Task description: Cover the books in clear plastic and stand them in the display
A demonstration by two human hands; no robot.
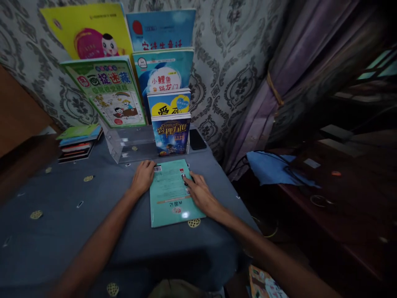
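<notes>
Flat on the table (62, 215), which is draped in a matte grey-blue cloth dotted with small pale round motifs, lies a thin teal booklet (169, 203), a glossy rectangle with a barcode at its far left corner and print that reads upside down from this side. It sits just in front of a clear acrylic stand (124, 145) with stepped tiers, where shiny children's books (169, 103) lean upright in rows against patterned wallpaper. A short stack of slim books (77, 145) lies to the left of the stand.

As for the hands, the left hand (142, 178) rests with fingers loosely curled on the booklet's far left corner and edge, not gripping it. The right hand (201, 194) lies open and flat, fingers spread on the booklet's right edge, pressing down rather than grasping it.
</notes>
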